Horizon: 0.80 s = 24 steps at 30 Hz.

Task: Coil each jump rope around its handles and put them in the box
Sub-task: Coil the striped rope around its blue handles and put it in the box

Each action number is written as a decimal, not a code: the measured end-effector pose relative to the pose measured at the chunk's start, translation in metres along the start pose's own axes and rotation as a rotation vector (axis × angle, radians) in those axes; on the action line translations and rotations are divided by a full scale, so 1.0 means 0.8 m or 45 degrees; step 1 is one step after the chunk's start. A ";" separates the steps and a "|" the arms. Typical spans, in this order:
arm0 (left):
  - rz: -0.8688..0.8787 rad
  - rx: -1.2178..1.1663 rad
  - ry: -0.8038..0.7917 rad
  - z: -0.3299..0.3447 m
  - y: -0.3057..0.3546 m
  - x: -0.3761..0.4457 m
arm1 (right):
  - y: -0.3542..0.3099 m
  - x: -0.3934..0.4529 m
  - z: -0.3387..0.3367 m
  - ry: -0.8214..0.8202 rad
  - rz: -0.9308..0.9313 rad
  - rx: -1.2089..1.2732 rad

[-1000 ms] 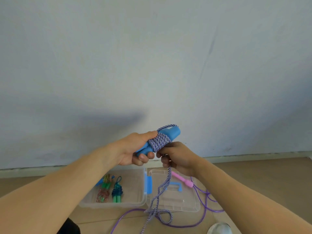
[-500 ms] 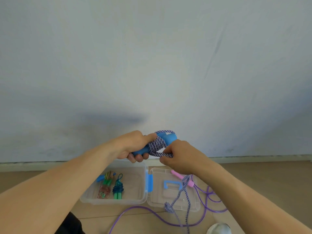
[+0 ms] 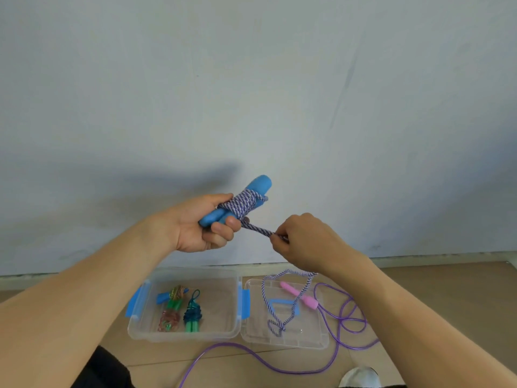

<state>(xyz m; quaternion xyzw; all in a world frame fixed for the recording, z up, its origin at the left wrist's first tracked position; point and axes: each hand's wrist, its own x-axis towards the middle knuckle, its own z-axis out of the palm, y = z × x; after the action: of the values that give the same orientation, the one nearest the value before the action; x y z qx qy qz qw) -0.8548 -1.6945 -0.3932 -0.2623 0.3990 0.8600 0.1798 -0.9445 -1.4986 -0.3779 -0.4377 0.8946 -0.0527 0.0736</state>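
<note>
Left hand (image 3: 201, 228) clamps the blue handles (image 3: 237, 204) as a spool while right-hand (image 3: 305, 242) fingers pinch the rope (image 3: 256, 228) taut toward four o'clock, box (image 3: 184, 329) open below for stowing.

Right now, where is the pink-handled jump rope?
In the head view it lies uncoiled on the floor at lower right: its pink handle rests over the clear lid beside the open box, and its purple cord loops across the floor.

Open box (image 3: 184, 336), two coils (image 3: 181, 310) inside.
</note>
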 end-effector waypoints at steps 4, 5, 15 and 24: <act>0.060 0.279 0.210 0.004 -0.007 0.007 | -0.013 -0.006 -0.005 0.026 -0.115 0.086; 0.077 0.323 0.248 0.006 -0.010 0.010 | -0.016 -0.007 -0.005 0.019 -0.158 0.114; -0.103 1.381 0.249 0.029 -0.039 0.012 | -0.018 -0.016 -0.011 0.093 -0.412 0.011; -0.220 1.485 -0.204 0.045 -0.050 -0.002 | 0.001 -0.015 -0.004 -0.087 -0.257 1.065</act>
<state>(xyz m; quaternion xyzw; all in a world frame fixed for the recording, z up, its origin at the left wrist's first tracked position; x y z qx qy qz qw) -0.8440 -1.6422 -0.3964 -0.0861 0.7681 0.4981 0.3931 -0.9387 -1.4886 -0.3737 -0.4568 0.7460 -0.4031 0.2689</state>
